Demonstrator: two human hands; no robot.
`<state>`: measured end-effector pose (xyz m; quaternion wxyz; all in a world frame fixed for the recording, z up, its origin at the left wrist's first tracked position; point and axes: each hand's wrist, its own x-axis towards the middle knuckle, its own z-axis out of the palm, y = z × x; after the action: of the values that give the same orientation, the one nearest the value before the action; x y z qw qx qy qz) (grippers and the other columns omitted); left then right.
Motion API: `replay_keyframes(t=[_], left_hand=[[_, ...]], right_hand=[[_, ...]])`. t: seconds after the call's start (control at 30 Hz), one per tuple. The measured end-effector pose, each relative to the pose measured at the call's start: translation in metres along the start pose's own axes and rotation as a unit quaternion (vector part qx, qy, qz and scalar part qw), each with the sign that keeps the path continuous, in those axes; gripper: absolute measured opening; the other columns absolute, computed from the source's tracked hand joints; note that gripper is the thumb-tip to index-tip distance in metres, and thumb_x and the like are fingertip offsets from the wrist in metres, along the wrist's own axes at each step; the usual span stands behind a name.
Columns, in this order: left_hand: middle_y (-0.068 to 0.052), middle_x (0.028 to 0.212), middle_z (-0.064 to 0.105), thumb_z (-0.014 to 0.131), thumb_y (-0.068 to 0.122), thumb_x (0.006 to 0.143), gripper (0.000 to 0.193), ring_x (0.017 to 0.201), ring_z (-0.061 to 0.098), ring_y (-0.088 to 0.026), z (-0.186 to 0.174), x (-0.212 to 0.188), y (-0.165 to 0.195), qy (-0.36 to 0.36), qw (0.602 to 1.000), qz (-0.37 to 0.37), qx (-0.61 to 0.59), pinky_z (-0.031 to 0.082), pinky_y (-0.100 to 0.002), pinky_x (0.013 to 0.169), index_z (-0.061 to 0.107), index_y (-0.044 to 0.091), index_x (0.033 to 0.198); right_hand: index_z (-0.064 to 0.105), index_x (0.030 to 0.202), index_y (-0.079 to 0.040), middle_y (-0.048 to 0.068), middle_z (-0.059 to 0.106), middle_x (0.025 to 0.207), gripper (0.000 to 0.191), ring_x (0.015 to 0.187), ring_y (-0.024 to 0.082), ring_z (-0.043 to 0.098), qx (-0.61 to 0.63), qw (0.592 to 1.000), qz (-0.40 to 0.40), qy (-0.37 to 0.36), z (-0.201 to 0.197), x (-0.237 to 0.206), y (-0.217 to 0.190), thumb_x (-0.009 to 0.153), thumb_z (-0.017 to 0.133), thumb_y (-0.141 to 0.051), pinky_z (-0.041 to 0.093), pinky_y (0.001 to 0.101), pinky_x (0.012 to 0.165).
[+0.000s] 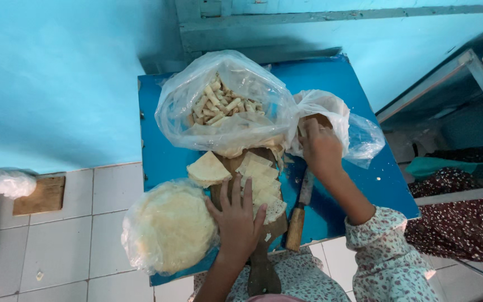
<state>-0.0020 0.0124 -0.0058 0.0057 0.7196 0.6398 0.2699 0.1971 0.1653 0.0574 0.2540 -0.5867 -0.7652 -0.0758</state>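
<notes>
While my left hand (pixel 236 218) lies flat and released on the wooden board (pixel 264 268), I fear the right hand (pixel 321 148), grasping the plastic bag (pixel 331 109), could nudge the knife (pixel 300 215) off the blue table (pixel 163 151)

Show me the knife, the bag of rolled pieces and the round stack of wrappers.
Knife (pixel 296 226): head view, on its wooden handle.
Bag of rolled pieces (pixel 222 103): head view, on the rolls inside the clear plastic.
Round stack of wrappers (pixel 169 226): head view, middle of the top sheet.

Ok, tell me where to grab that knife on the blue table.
Grip the knife by its wooden handle, coming from the near table edge. The handle end points toward the person and lies free, while the blade runs under the right hand and forearm.
</notes>
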Motion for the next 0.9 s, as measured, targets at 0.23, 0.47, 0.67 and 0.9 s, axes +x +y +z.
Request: replay_keyframes(t=[0.23,0.47,0.67,0.9], left_hand=[[-0.016,0.151,0.044,0.053,0.048,0.098,0.065,0.143,0.034,-0.040,-0.001,-0.001,0.002,0.003,1.000,0.003,-0.013,0.016,-0.077,0.109,0.046,0.009,0.149],[-0.016,0.149,0.046,0.054,0.046,0.098,0.062,0.142,0.036,-0.039,-0.002,-0.002,0.006,0.015,1.000,0.012,-0.024,0.017,-0.076,0.109,0.049,0.007,0.145],[-0.016,0.143,0.053,0.059,0.042,0.097,0.054,0.138,0.043,-0.039,-0.003,-0.002,0.009,0.040,0.997,0.020,-0.067,0.019,-0.074,0.111,0.056,0.006,0.137],[-0.014,0.130,0.059,0.066,0.034,0.092,0.046,0.127,0.050,-0.036,-0.007,-0.004,0.011,0.062,0.994,0.026,-0.091,0.030,-0.065,0.108,0.061,0.005,0.128]], right_hand=[[0.054,0.115,-0.001,0.024,0.067,0.100,0.025,0.083,0.047,0.065,0.092,0.993,0.008,0.070,-0.016,0.001,0.016,0.093,0.060,0.005,0.052,0.0535,0.066],[0.052,0.114,-0.001,0.023,0.069,0.096,0.022,0.086,0.044,0.068,0.087,0.990,-0.026,0.110,-0.023,0.000,0.027,0.096,0.061,0.007,0.054,0.0519,0.070],[0.052,0.113,-0.001,0.021,0.070,0.095,0.023,0.083,0.041,0.072,0.125,0.984,-0.018,0.123,-0.020,0.000,0.027,0.096,0.064,0.008,0.056,0.0458,0.066],[0.051,0.113,0.000,0.016,0.071,0.092,0.032,0.083,0.027,0.077,0.189,0.974,0.014,0.122,-0.022,-0.004,0.034,0.088,0.071,0.008,0.061,0.0334,0.066]])
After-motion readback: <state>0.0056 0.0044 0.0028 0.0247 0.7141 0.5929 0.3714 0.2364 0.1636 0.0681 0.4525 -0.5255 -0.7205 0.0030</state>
